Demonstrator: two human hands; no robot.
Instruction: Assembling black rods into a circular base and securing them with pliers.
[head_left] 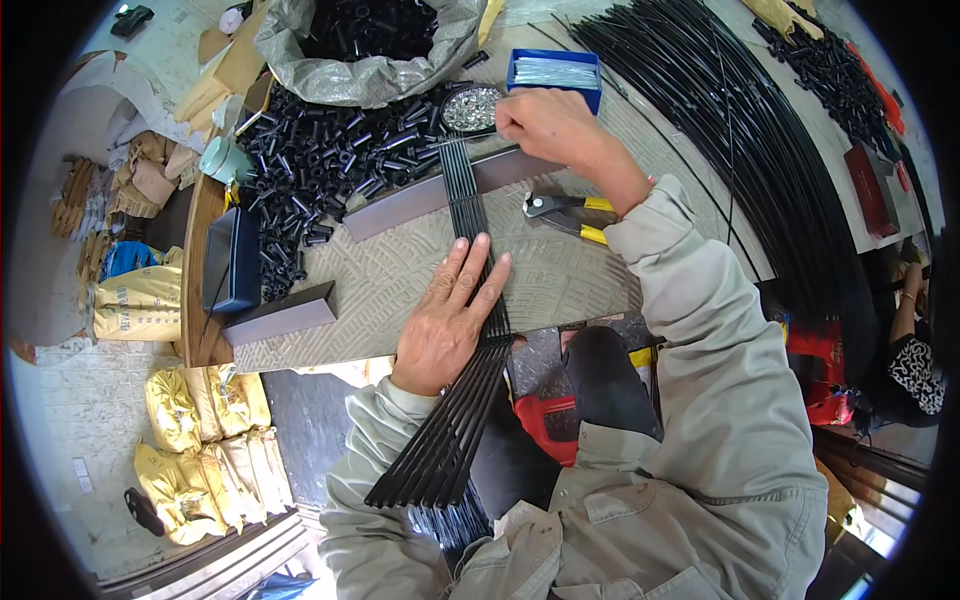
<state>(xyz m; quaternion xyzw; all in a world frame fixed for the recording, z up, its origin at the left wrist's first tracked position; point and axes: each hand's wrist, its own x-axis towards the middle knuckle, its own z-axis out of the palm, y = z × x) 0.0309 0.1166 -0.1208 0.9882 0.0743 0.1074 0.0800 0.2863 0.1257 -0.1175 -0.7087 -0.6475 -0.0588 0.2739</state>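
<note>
A row of thin black rods [430, 430] lies side by side across the table edge, fanning out toward my body. My left hand [440, 335] rests flat on them, its fingers stretched out. Their far ends lie across a grey metal bar [405, 205], close to a dark oval dish of small silver pieces [472, 106]. Beside that dish, my right hand [553, 128] is closed, fingers curled together; anything in them is hidden. End-cutting pincers [545, 207] with yellow handles lie below my right wrist.
Black tubular caps [330, 150] are heaped at the left, below an open sack [375, 85]. A blue box [588, 98] holds pale thin strips. Many long black rods [740, 120] lie along the right. A dark blue tray [232, 260] stands at the left edge.
</note>
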